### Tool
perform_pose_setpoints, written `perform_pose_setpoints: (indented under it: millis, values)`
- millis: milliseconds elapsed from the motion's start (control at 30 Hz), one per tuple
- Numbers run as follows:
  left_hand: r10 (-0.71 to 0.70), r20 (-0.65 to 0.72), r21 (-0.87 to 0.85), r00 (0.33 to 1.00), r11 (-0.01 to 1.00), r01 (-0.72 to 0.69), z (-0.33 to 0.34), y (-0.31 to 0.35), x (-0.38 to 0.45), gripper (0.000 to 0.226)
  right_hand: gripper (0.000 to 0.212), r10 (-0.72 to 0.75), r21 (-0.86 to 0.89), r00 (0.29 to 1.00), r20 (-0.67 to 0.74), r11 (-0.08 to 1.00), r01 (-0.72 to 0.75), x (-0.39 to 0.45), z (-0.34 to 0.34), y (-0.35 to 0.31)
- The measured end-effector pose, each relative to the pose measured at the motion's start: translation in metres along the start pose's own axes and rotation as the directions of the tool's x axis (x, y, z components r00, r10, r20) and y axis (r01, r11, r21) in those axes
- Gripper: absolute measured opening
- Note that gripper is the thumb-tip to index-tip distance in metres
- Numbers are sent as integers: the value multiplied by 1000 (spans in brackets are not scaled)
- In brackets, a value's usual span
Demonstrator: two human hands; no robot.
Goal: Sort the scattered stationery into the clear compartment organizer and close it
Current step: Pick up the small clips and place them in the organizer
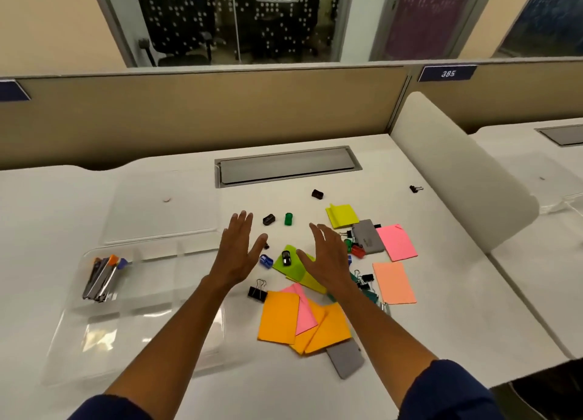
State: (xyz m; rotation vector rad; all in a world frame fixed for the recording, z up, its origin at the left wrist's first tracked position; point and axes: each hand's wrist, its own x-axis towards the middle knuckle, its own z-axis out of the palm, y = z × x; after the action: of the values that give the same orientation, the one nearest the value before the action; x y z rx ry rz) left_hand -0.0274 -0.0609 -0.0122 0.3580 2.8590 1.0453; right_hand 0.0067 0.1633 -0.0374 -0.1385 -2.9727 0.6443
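Note:
The clear compartment organizer (104,322) lies open at the left of the white desk, its lid (164,208) folded back behind it. Several pens (102,277) lie in its back left compartment. Scattered to its right are orange sticky notes (279,317), pink notes (396,241), yellow notes (342,215), a green note (291,262), binder clips (258,292), small sharpeners (288,219) and a grey eraser (367,236). My left hand (238,249) and right hand (328,255) hover flat over the pile, fingers spread, holding nothing.
A grey cable tray cover (287,165) is set into the desk behind the pile. One black clip (415,188) lies apart at the far right, near a white divider panel (457,173). A grey card (345,358) lies near the front edge.

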Motion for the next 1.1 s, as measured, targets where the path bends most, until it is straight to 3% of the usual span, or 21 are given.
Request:
perform_pose_setpoints:
  millis: [133,433,600,767,967,1100]
  values:
    - [-58,17,-13,998,998,58,15,11,-7,65,59,-101,3,986,134,995,101,8,9,3]
    - [-74,9,54,997,996,74,22,14,-4,60,59,-155,109,945,289,986,129,20,31,-18]
    - [-13,46,182,999,983,5,24,14,5,39,51,-134,227,969,206,970,86,23,22,-7]
    - [-69,186,519,980,854,-38,35,20,16,40,47,-90,334,993,71,941,61,20,-7,15]
    - [-83,184,552,979,833,-33,52,24,20,44,41,15,378,1000,-11,926,-10,10,-34,46]
    - [-114,138,521,984,853,26,55,27,19,33,35,65,346,997,-39,937,-48,6,-40,57]
